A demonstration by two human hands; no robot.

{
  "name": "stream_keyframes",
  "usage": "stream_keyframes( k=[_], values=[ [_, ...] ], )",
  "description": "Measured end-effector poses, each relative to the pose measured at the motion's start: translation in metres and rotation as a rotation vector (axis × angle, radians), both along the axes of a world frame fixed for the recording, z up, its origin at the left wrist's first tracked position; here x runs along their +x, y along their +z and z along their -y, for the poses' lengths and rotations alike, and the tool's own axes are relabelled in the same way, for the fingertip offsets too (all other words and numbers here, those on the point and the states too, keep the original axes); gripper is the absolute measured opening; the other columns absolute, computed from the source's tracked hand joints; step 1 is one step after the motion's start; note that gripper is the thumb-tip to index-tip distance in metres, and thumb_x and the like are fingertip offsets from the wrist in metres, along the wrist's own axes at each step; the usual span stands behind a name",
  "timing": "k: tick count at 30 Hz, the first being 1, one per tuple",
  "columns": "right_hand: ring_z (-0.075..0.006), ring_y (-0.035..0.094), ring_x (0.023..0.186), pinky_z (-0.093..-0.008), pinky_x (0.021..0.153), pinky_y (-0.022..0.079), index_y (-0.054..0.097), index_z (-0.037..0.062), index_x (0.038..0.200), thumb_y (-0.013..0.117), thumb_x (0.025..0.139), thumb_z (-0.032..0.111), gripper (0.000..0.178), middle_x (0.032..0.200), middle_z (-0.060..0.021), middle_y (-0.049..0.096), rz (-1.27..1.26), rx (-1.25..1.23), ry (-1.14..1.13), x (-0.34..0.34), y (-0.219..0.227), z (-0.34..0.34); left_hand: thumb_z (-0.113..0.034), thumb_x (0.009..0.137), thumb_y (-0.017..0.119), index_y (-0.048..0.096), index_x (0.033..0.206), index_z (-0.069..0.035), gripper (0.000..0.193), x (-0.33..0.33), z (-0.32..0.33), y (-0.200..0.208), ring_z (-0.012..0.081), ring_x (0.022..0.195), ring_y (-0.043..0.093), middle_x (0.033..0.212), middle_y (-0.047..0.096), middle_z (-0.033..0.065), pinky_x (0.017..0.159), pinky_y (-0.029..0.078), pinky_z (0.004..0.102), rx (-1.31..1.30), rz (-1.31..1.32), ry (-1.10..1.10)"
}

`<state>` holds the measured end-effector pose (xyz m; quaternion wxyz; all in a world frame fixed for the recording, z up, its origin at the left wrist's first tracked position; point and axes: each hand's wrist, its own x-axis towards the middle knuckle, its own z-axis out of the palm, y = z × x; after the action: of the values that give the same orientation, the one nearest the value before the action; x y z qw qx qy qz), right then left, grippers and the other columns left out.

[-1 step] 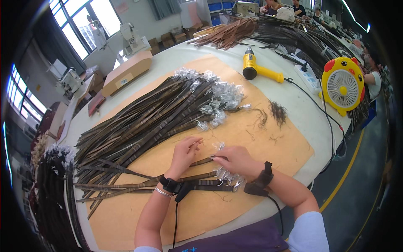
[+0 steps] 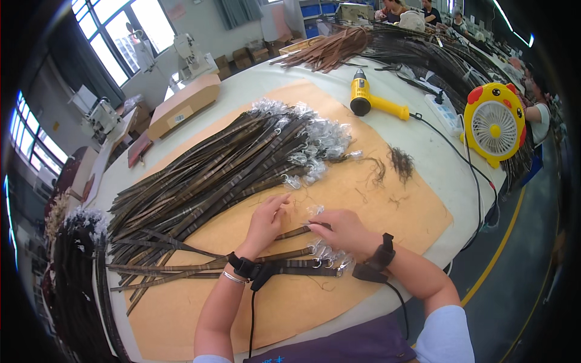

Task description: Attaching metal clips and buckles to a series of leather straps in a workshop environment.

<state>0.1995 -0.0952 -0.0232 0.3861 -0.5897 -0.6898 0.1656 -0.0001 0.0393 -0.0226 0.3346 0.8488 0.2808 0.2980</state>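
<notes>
My left hand [image 2: 266, 219] is just above the paper, fingers stretched forward and apart, with nothing visible in them. My right hand [image 2: 342, 230] is closed around a small dark tool [image 2: 322, 225] with a pointed metal tip; its exact kind is hard to make out. Under that tip runs a brown-black patterned strap [image 2: 293, 233], and clear wrap [image 2: 316, 210] shows just beyond the right fingers. Below the hands lie several similar straps [image 2: 302, 271] with metal rings and plastic-wrapped ends. A large pile of straps [image 2: 206, 160], its hardware wrapped in clear plastic [image 2: 324, 139], spreads beyond my left hand.
Tan paper [image 2: 284, 311] covers much of the white table. Loose dark threads [image 2: 400, 163] lie on it. Beyond are a yellow heat gun [image 2: 378, 103] with a black cable, a yellow fan [image 2: 494, 124] and bundled brown strips [image 2: 333, 48]. Dark straps [image 2: 72, 284] hang at the left edge.
My left fingers have straightened out of a loose pinch. The right hand has shifted very slightly, with the tool still in it.
</notes>
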Motion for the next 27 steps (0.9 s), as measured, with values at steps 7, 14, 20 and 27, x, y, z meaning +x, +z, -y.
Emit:
stream_keyframes(
  k=[7, 14, 20, 27],
  values=[
    [-0.0316, 0.069, 0.078, -0.0423, 0.068, 0.054, 0.07, 0.0092, 0.108, 0.068, 0.09, 0.035, 0.031, 0.087, -0.0129, 0.072, 0.117, 0.025, -0.195, 0.024, -0.008, -0.008, -0.009, 0.088, 0.064, 0.066, 0.115, -0.007, 0.026, -0.022, 0.032, 0.031, 0.0329, 0.1, 0.064, 0.105, 0.064, 0.0126, 0.086, 0.053, 0.0409, 0.256, -0.243, 0.167],
    [-0.0287, 0.067, 0.069, -0.0376, 0.064, 0.051, 0.071, 0.0063, 0.103, 0.069, 0.091, 0.034, 0.03, 0.08, -0.0139, 0.072, -0.194, -0.311, 0.215, 0.017, 0.004, -0.003, -0.03, 0.091, 0.07, 0.063, 0.118, -0.005, 0.037, -0.041, 0.02, 0.034, 0.0341, 0.117, 0.057, 0.124, 0.061, 0.0127, 0.095, 0.05, 0.0417, 0.146, -0.45, -0.067],
    [-0.0211, 0.062, 0.061, -0.0331, 0.06, 0.049, 0.066, 0.0035, 0.101, 0.055, 0.102, 0.024, 0.023, 0.069, -0.0082, 0.065, -0.37, -0.119, -0.138, 0.032, 0.008, -0.015, -0.036, 0.095, 0.064, 0.038, 0.143, 0.008, 0.07, 0.021, 0.023, -0.019, 0.0457, 0.135, 0.042, 0.15, 0.04, 0.0278, 0.112, 0.038, 0.0469, 0.522, -0.49, -0.071],
    [-0.0132, 0.064, 0.085, -0.0297, 0.079, 0.053, 0.056, 0.0032, 0.097, 0.044, 0.108, 0.025, 0.028, 0.102, -0.0083, 0.067, -0.964, -0.119, -0.183, 0.064, -0.011, -0.022, -0.021, 0.089, 0.072, 0.063, 0.128, -0.008, 0.041, 0.052, -0.016, 0.033, 0.0329, 0.12, 0.058, 0.135, 0.057, 0.0108, 0.096, 0.05, 0.0415, 0.176, -0.196, -0.133]
  ],
)
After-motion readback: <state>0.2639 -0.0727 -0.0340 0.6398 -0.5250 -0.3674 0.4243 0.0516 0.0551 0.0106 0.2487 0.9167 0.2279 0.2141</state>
